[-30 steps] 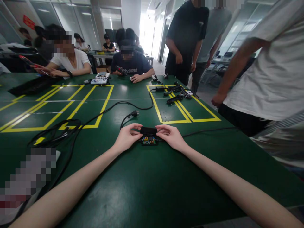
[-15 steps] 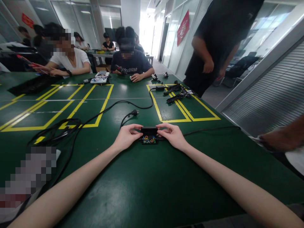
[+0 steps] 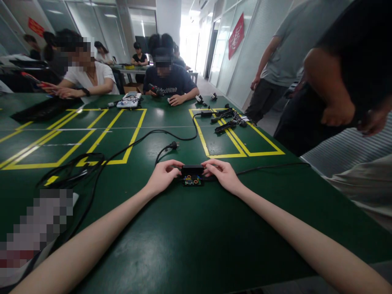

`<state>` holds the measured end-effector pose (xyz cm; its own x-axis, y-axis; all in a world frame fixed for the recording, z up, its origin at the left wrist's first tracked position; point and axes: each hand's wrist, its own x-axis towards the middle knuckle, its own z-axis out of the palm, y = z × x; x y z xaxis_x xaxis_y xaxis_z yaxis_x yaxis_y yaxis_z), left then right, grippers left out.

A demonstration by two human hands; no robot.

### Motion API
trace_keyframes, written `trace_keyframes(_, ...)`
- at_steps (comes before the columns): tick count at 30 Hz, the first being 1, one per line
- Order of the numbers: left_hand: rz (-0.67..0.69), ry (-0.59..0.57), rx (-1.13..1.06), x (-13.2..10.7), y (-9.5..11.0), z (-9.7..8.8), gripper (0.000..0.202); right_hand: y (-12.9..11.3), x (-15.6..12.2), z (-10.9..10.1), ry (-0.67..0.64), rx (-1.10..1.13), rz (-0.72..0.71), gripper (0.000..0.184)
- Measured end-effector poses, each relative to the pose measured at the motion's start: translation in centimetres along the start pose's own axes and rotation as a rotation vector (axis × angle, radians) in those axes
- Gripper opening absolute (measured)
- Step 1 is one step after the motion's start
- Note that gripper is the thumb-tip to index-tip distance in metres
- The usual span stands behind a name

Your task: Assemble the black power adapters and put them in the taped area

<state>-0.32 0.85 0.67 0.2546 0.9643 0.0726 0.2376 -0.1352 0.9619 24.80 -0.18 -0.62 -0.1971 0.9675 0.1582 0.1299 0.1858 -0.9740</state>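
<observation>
A small black power adapter case lies opened on the table in front of me, its green circuit board (image 3: 192, 181) showing copper-coloured coils. Above the board's far side, the black case cover (image 3: 192, 169) is tilted up. My left hand (image 3: 166, 173) pinches the cover's left end between thumb and fingers. At its right end, my right hand (image 3: 221, 173) grips it the same way. A black cable (image 3: 260, 167) runs out to the right from the case. Just beyond my left hand lies a black power plug (image 3: 174, 145) with its prongs pointing right.
The green table (image 3: 159, 237) carries yellow tape outlines (image 3: 263, 154). Black adapters and cables (image 3: 226, 122) lie at the far right, a coiled cable (image 3: 76, 167) at left. Co-workers sit across the table; a person in black (image 3: 330, 73) stands at the right.
The cover has tipped, now showing more of its top face. Both hands stay nearly in place. The standing person in black has come nearer on the right, and another in grey appears behind.
</observation>
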Motion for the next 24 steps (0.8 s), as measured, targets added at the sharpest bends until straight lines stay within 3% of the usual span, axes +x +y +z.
trace_keyframes(7,0.014,-0.02,-0.049,0.09,0.2,-0.15,0.032,0.2,-0.02,-0.08,0.013,0.033,-0.005,0.052)
trace_keyframes(24,-0.018,-0.035,-0.089,-0.08,0.69,-0.23,0.037,0.34,-0.11,-0.37,0.005,-0.004,-0.11,0.049)
